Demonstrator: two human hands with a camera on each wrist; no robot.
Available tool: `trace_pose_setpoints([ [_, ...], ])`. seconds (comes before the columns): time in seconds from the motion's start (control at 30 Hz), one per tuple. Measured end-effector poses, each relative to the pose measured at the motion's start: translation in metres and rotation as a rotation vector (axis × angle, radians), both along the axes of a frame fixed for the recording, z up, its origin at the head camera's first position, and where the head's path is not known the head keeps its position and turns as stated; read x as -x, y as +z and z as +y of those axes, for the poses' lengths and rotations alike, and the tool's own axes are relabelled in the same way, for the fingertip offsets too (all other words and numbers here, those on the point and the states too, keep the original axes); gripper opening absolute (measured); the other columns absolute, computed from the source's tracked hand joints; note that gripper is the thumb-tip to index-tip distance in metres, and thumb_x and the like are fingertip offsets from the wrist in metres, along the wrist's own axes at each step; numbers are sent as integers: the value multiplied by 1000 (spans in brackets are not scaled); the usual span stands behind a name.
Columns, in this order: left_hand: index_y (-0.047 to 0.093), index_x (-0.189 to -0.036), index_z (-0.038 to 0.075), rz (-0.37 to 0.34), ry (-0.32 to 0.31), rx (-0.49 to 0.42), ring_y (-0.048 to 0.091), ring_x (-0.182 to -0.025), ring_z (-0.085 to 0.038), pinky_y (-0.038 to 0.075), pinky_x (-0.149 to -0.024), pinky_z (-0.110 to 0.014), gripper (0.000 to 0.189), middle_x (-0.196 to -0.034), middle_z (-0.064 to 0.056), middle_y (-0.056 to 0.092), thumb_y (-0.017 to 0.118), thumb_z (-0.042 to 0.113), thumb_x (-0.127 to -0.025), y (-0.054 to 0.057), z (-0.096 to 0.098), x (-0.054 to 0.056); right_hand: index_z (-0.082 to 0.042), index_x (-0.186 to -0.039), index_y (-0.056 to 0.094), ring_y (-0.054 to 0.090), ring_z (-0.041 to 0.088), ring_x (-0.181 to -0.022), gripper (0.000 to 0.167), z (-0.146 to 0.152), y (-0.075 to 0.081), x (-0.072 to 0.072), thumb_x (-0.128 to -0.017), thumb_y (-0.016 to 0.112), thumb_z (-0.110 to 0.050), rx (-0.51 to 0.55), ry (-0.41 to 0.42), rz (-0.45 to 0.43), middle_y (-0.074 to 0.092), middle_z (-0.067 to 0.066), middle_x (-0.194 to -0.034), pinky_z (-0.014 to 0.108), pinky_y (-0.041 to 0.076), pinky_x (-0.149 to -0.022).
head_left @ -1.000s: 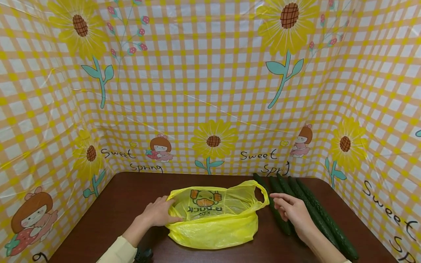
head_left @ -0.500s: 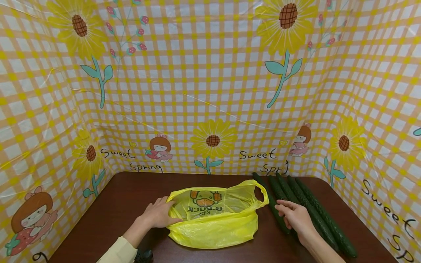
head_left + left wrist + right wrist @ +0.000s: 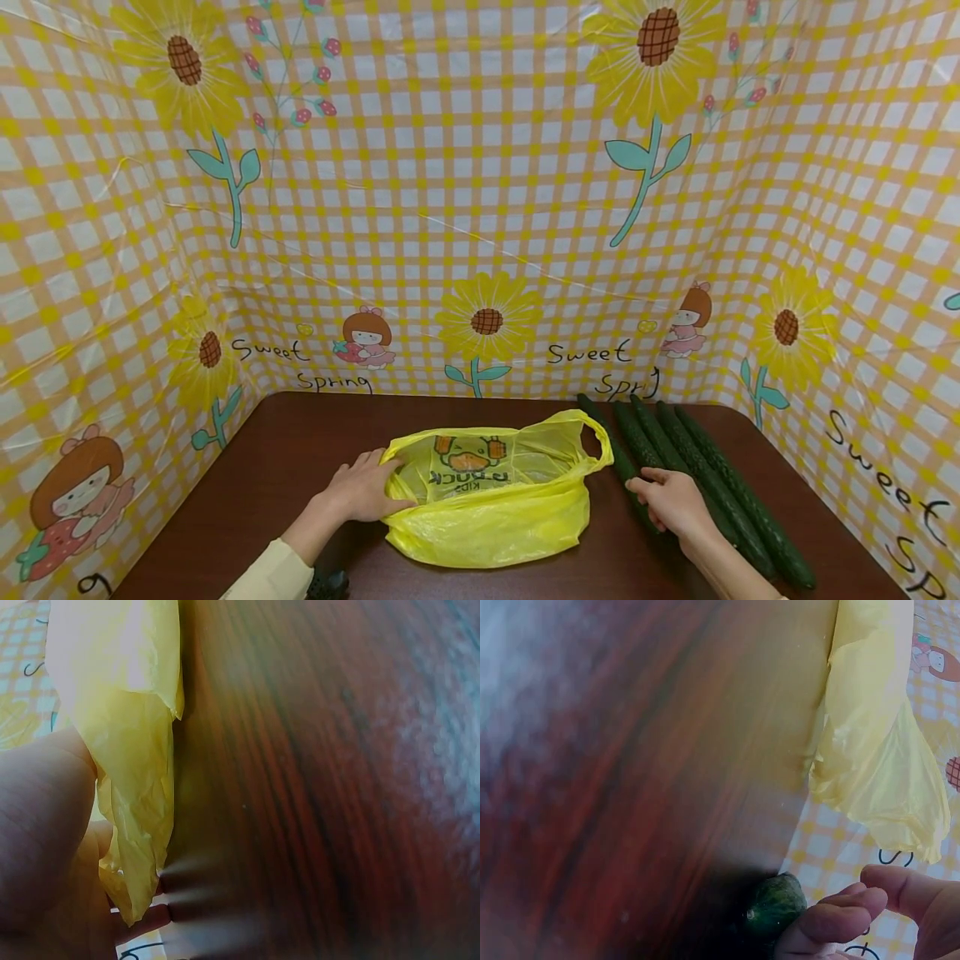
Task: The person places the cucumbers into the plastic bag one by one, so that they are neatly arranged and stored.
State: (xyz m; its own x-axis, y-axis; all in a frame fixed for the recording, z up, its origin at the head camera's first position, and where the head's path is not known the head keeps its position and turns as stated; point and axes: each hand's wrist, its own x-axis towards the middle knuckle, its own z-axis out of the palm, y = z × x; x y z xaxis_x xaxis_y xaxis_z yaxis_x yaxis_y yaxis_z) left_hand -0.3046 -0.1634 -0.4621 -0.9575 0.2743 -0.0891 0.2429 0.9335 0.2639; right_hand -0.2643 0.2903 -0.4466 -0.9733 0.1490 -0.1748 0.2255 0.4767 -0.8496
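A yellow plastic bag [image 3: 487, 527] with a printed duck lies on its base, its mouth wide and facing up. My left hand [image 3: 363, 490] holds the bag's left end, thumb along the front rim and fingers behind the edge; the left wrist view shows yellow plastic [image 3: 139, 795] running down between palm and fingers. The right hand [image 3: 675, 502], fingers loosely bent, is low over the leftmost cucumber [image 3: 617, 454]. In the right wrist view, the fingertips [image 3: 847, 911] overlap the near end of that cucumber [image 3: 774, 904], thumb and index close together above it.
Several more long dark-green cucumbers [image 3: 750, 500] lie side by side at the right of the brown table [image 3: 300, 442]. One bag handle [image 3: 596, 433] stands up beside the leftmost cucumber. A checked sunflower cloth [image 3: 487, 208] hangs around the table's back and sides.
My right hand has come down and slightly nearer me, from beside the bag handle to right at the leftmost cucumber. The left hand and the bag have stayed put.
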Motion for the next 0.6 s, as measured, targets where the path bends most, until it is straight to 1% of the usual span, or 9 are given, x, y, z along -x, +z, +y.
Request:
trace_pose_setpoints([
  [0.1,54,-146,18,-6,-2,6,36,-144,-41,34,-106,-68,78,-156,-20,38,69,65,-86,0,0,0,17,-141,42,40,11,-44,58,-1,1,0,-98,58,-18,-23,12,-2,54,1,-57,31,42,-49],
  [0.23,54,-147,18,-17,-4,10,35,-144,-41,33,-106,-68,78,-157,-20,38,69,64,-86,0,0,0,16,-141,44,36,10,-41,56,-2,0,-1,-97,58,-15,-46,16,-10,44,-3,-48,32,41,-49],
  [0.3,53,-147,18,-20,-5,10,35,-144,-41,33,-106,-68,79,-156,-20,38,69,64,-86,1,0,0,15,-141,45,33,10,-40,55,-1,-2,0,-96,59,-14,-40,9,-16,39,-5,-46,31,40,-48],
  [0.37,53,-148,19,-21,-5,17,35,-144,-40,34,-106,-67,79,-156,-20,38,69,64,-86,1,0,-1,13,-141,46,30,9,-39,54,-2,-4,1,-95,59,-12,-26,7,-21,37,-6,-46,30,38,-47],
  [0.5,52,-148,20,-15,-8,30,37,-143,-39,36,-104,-65,79,-154,-18,40,69,65,-86,0,0,0,11,-141,45,26,8,-39,53,-1,-6,3,-95,59,-10,1,16,-27,37,-6,-49,28,34,-45],
  [0.6,52,-149,20,-11,-13,34,38,-142,-39,37,-102,-64,79,-153,-17,41,69,65,-86,-1,-1,0,10,-143,44,24,7,-39,53,-1,-8,5,-95,59,-9,-9,17,-40,36,-7,-48,27,33,-45],
])
